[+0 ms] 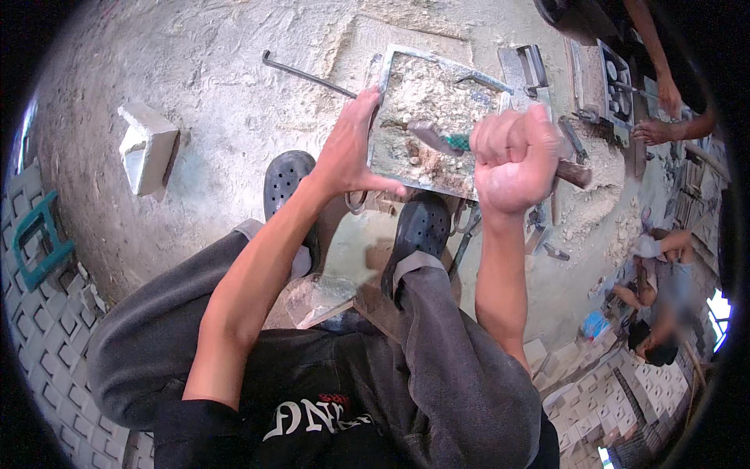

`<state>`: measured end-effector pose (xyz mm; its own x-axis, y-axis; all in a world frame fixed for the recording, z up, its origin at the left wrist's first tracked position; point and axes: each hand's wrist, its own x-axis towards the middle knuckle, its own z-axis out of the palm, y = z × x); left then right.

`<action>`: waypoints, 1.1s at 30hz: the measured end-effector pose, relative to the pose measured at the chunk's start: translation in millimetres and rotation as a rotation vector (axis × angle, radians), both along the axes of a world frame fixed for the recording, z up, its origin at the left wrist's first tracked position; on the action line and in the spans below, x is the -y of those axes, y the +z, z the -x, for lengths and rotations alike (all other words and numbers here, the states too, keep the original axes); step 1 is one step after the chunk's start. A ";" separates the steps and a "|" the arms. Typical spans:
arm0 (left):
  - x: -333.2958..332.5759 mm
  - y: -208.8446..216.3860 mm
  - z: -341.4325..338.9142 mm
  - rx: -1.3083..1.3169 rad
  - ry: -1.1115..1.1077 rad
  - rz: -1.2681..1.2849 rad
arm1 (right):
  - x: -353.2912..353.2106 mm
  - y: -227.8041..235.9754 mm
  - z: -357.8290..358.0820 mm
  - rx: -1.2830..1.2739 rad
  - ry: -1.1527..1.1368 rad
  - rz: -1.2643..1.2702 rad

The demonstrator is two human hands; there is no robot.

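My right hand [516, 160] is closed round the wooden handle of a small hammer [427, 136]. Green wrapping shows on the handle beside its greyish head, which points left over a rectangular metal frame [447, 64]; the head's exact shape is hard to make out. My left hand [351, 148] is open, fingers stretched along the frame's left side and thumb spread at its near corner. Crumbled whitish material [426, 86] fills the frame, with a browner patch near the middle. Whether the hammer touches the material cannot be told.
A bent metal rod [308, 76] lies left of the frame, and a white angular block [148, 152] farther left. My clogs [422, 230] stand close to the frame. At right are metal moulds [613, 82], a co-worker's hands [655, 129] and another seated person [664, 293].
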<state>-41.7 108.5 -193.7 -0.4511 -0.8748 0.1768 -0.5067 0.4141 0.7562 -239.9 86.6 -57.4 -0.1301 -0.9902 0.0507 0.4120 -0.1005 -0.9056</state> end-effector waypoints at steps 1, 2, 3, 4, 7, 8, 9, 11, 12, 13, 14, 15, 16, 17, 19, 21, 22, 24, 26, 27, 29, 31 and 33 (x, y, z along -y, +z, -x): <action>-10.2 -0.5 -2.3 -0.007 0.015 -0.013 | -4.5 -4.8 -1.0 0.028 -0.013 0.005; -19.0 -1.5 -2.6 -0.049 0.006 -0.011 | -10.1 -11.9 -0.3 0.023 0.028 0.004; -24.5 -3.0 -3.4 -0.052 0.031 -0.011 | -16.6 -19.4 -0.5 0.019 0.071 0.003; -29.4 -4.6 -1.7 -0.056 0.055 -0.011 | -22.2 -25.1 -0.3 0.013 0.113 0.003; -38.0 -6.2 6.0 -0.068 0.111 -0.003 | -37.6 -29.7 -9.5 -0.087 0.154 0.006; -39.0 -6.4 8.6 -0.061 0.124 -0.009 | -44.2 -26.9 -12.8 -0.143 0.134 -0.024; -39.3 -8.4 8.7 -0.050 0.141 -0.013 | -46.2 -21.1 -13.5 -0.086 0.148 -0.004; -37.1 -13.2 7.5 -0.045 0.161 0.015 | -48.4 -13.9 -14.5 0.030 0.178 0.036; -36.7 -13.9 10.5 -0.058 0.163 0.015 | -49.5 -16.1 -12.6 0.085 0.159 0.007; -36.2 -13.3 11.6 -0.066 0.170 0.019 | -48.6 -25.7 -14.7 -0.021 0.172 0.011; -37.7 -12.0 12.2 -0.076 0.167 0.005 | -48.0 -39.9 -19.4 -0.127 0.185 0.014; -36.4 -10.9 11.8 -0.086 0.165 0.000 | -41.3 -39.0 -26.2 -0.235 0.198 0.027; -34.7 -10.1 11.5 -0.097 0.163 -0.006 | -40.4 -30.5 -23.0 -0.311 0.219 -0.037; -32.1 -9.9 14.1 -0.112 0.173 0.005 | -39.5 -20.8 -19.8 -0.317 0.209 -0.015; -34.3 -9.8 17.6 -0.127 0.198 0.005 | -44.0 -10.9 -18.0 -0.315 0.196 0.009; -35.0 -10.0 19.6 -0.158 0.225 -0.056 | -45.0 -14.0 -19.5 -0.369 0.235 0.056; -33.8 -11.0 21.0 -0.170 0.233 -0.076 | -41.7 -24.2 -21.0 -0.442 0.267 0.092; -28.5 -12.3 24.0 -0.195 0.248 -0.076 | -37.6 -25.3 -21.0 -0.474 0.284 0.120; -32.7 -12.4 19.6 -0.203 0.260 -0.063 | -44.6 -9.1 -21.4 -0.317 0.228 0.063; -33.1 -11.5 19.6 -0.178 0.260 -0.072 | -46.6 -3.9 -19.1 -0.245 0.197 0.036; -34.0 -10.1 18.8 -0.126 0.262 -0.090 | -45.4 -12.5 -21.9 -0.289 0.258 0.059; -29.0 -7.8 24.0 -0.148 0.249 -0.072 | -34.6 -21.1 -27.7 -0.422 0.308 0.004; -28.5 -8.1 21.7 -0.152 0.246 -0.062 | -36.4 -12.0 -22.1 -0.435 0.279 0.051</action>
